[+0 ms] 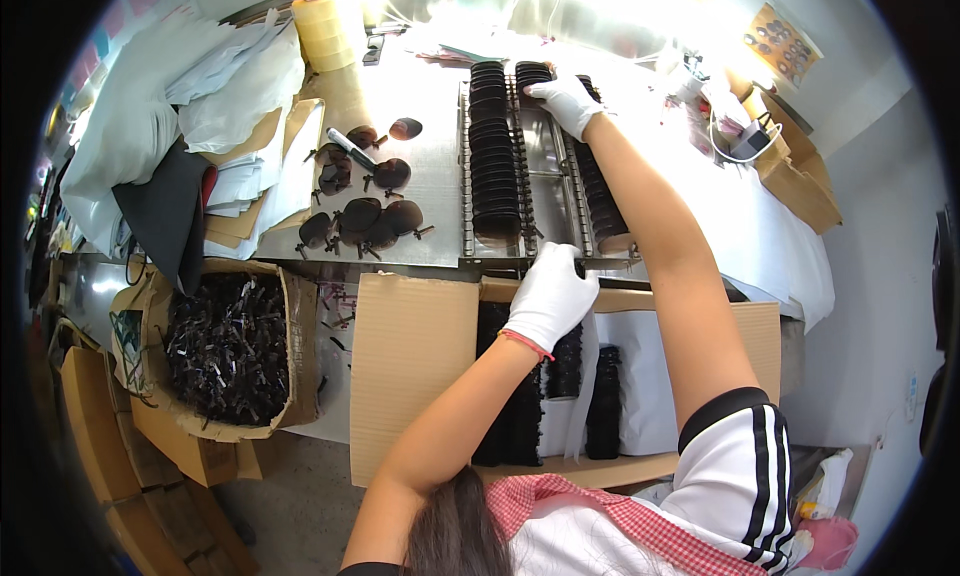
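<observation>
Reaching to the far end of the metal rack [545, 156] in the head view, the gloved right hand [567, 104] points its fingers leftward at the short row of dark lenses [533, 74]; its thumb and fingers are partly spread at the side of that row, and I cannot tell whether they pinch a lens. The short row sits in the rack's middle channel, toward the far edge of the desk [435, 181]; its long axis follows the channel, from the desk's far edge toward its near edge; the right hand is much the nearer one, just beside the row on its right. The gloved left hand [555, 294] is at the desk's near edge, by the rack's near end, with the bare part of the channel between it and the short row; its fingers are curled, and whether they hold anything is hidden. Left of the channel stands the long row of dark lenses [492, 166]; to the right is another row of dark lenses [598, 191], partly covered by the right forearm [660, 216]; an open carton [415, 366] lies below the near edge, under the left hand.
</observation>
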Action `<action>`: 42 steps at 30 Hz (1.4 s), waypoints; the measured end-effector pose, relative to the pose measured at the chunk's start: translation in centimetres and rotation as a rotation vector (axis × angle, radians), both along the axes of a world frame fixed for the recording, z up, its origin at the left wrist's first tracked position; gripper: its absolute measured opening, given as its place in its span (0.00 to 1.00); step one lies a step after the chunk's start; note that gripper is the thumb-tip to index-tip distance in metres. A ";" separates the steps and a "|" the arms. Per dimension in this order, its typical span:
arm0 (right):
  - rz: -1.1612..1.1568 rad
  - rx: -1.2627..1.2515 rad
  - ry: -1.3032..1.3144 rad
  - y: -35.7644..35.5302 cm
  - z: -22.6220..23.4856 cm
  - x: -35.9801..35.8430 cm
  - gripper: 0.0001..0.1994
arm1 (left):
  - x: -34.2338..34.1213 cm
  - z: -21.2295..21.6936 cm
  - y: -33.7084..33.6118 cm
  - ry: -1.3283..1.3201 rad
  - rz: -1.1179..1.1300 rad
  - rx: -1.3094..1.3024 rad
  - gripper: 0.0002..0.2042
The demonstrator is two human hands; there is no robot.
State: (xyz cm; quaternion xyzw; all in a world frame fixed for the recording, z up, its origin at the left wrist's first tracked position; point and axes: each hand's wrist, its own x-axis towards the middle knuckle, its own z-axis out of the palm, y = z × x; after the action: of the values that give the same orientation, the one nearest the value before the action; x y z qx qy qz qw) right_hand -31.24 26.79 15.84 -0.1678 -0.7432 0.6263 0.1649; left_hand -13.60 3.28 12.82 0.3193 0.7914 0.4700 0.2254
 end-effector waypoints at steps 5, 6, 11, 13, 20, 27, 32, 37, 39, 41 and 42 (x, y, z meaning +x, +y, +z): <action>0.244 -0.254 -0.113 1.5 0.0 -0.2 0.27 | -2.0 0.3 -0.9 0.012 -0.104 0.037 0.23; 0.214 -0.196 -0.130 1.6 -0.1 -0.3 0.27 | -2.2 0.3 -1.0 0.004 -0.122 0.037 0.24; -0.019 0.829 0.044 0.5 -2.0 -0.6 0.24 | -2.7 0.4 -1.3 0.012 -0.173 0.059 0.25; -0.161 0.812 0.075 -0.3 -3.3 -0.7 0.11 | -2.7 0.5 -1.4 0.016 -0.177 0.052 0.24; -0.093 1.651 -0.282 -1.7 -3.6 -1.5 0.10 | -2.2 0.4 -1.3 0.001 -0.128 0.068 0.22; -0.134 0.796 0.209 -4.7 5.6 8.9 0.18 | -0.6 0.2 -1.9 -0.353 -0.032 0.364 0.23; -0.009 0.349 0.121 -11.9 4.1 25.5 0.21 | 5.4 1.2 -1.4 -1.197 0.161 1.090 0.22; 0.002 0.886 0.111 -14.9 -0.8 35.2 0.24 | 10.9 -0.8 -0.5 -1.428 0.164 1.155 0.22; 0.033 0.901 -0.082 -15.2 -2.3 38.6 0.34 | 13.5 -2.8 -0.7 -1.443 0.285 0.960 0.19; 0.105 0.702 -0.203 -15.0 -3.7 41.0 0.35 | 16.1 -4.9 -1.7 -1.488 0.327 0.868 0.19; 0.135 0.607 -0.354 -14.9 -4.2 42.2 0.32 | 17.0 -5.8 -2.3 -1.613 0.320 0.895 0.19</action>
State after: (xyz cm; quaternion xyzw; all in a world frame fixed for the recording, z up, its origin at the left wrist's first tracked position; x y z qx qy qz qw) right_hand 10.95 11.92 11.66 -0.1678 -0.9219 0.3476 0.0341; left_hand 3.42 0.96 7.04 -0.1587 0.1759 0.8359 0.4952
